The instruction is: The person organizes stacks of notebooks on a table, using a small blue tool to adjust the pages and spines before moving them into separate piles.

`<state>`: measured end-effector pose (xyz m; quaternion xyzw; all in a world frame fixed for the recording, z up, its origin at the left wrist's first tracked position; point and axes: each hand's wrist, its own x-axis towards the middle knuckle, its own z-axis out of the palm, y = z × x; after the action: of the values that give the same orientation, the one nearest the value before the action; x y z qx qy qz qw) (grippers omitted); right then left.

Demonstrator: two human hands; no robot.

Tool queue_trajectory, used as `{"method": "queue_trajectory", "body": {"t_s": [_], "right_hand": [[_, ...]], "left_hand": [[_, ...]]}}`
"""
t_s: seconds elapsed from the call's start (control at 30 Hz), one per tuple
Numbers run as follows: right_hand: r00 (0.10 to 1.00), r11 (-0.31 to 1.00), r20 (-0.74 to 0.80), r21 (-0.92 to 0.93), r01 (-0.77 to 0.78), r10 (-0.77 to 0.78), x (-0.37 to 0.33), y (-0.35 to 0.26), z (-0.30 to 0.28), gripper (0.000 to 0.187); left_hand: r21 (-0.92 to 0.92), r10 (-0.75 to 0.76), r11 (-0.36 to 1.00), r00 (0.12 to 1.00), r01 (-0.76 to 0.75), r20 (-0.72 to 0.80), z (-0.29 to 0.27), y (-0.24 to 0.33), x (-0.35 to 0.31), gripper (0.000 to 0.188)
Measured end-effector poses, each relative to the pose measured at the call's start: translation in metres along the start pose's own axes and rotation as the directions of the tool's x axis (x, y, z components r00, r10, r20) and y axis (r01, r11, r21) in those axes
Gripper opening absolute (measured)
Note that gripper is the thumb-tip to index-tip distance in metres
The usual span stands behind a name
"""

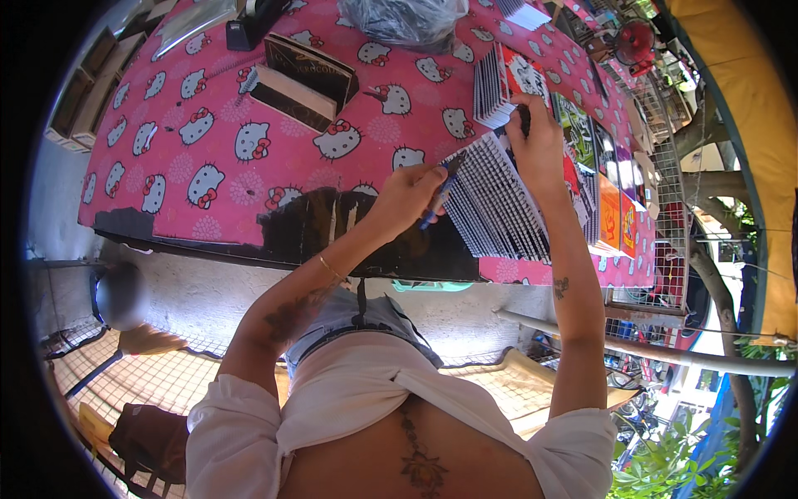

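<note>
My left hand (413,200) is closed around a slim blue tool with a dark end (449,173); its exact kind is not clear. This hand is at the left edge of a fanned stack of spiral-bound notebooks (499,200), whose coil edges face up in tight rows. My right hand (536,137) bends over the far end of that stack, fingers curled around a small dark thing (524,121) that I cannot make out. Just beyond its fingertips stands another pile of notebooks (492,90) with a red and white cover on top.
More notebooks with coloured covers, one of them orange (611,218), lie along the right side. A pink patterned cloth (274,179) covers the table, torn to black at the front. Farther back are a dark box (312,71), a clear plastic bag (403,18) and a black device (256,25).
</note>
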<state>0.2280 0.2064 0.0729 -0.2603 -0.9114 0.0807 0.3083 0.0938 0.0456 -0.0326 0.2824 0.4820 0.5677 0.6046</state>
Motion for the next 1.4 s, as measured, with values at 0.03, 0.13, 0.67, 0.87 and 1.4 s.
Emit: {"method": "queue_trajectory", "body": {"t_s": [0.03, 0.13, 0.67, 0.87, 1.4], "right_hand": [[1.000, 1.000, -0.004, 0.003, 0.003, -0.003, 0.000, 0.000, 0.000, 0.024], [1.000, 1.000, -0.007, -0.010, -0.014, 0.014, 0.001, -0.001, -0.001, 0.024], [1.000, 1.000, -0.012, -0.009, -0.008, 0.007, 0.000, 0.000, 0.000, 0.024], [1.000, 1.000, -0.001, -0.010, -0.021, 0.021, 0.000, -0.003, -0.001, 0.024], [1.000, 1.000, -0.006, 0.012, -0.025, 0.025, 0.001, -0.005, 0.000, 0.023]], "left_hand": [[0.001, -0.002, 1.000, 1.000, 0.002, 0.002, -0.001, -0.001, 0.000, 0.034], [0.450, 0.330, 0.849, 0.943, -0.277, -0.043, -0.004, -0.003, -0.002, 0.032], [-0.106, -0.051, 0.993, 0.999, 0.052, 0.007, 0.000, -0.004, -0.002, 0.039], [0.874, 0.712, 0.291, 0.698, -0.390, 0.075, 0.003, -0.013, -0.007, 0.036], [0.031, 0.071, 0.997, 0.997, -0.070, -0.032, -0.013, -0.022, 0.006, 0.026]]}}
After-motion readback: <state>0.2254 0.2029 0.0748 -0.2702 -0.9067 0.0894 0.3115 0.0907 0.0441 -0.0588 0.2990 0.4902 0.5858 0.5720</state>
